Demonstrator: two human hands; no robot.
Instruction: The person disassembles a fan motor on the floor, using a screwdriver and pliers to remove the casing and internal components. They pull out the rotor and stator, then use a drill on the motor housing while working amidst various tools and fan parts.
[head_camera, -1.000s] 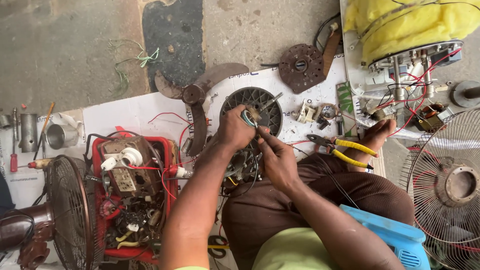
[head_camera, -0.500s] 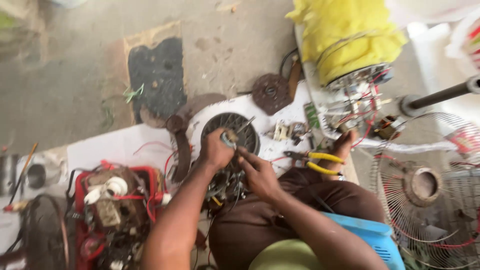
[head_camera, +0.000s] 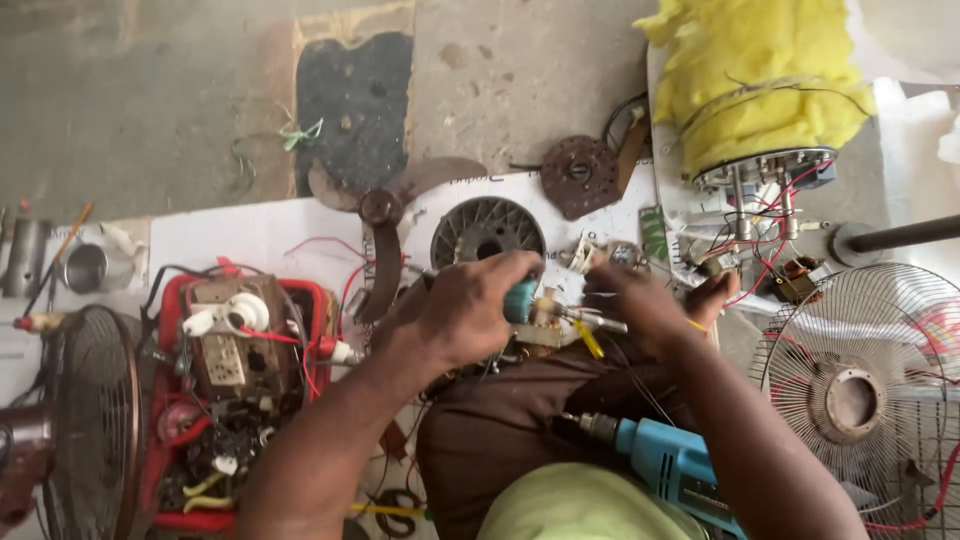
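**Hands close over small part above a cluttered repair floor**

A teal-handled tool sits clenched in the left hand, its tip meeting a small pale part over the person's brown-clad lap. The right hand is blurred; its fingers curl toward the same part, though whether they grip it cannot be told. Just beyond the hands lies a round slotted motor housing on a white sheet. A blue power drill rests at the lap. A red crate of wired parts stands to the left, a wire fan guard to the right, a yellow-wrapped motor farther off.
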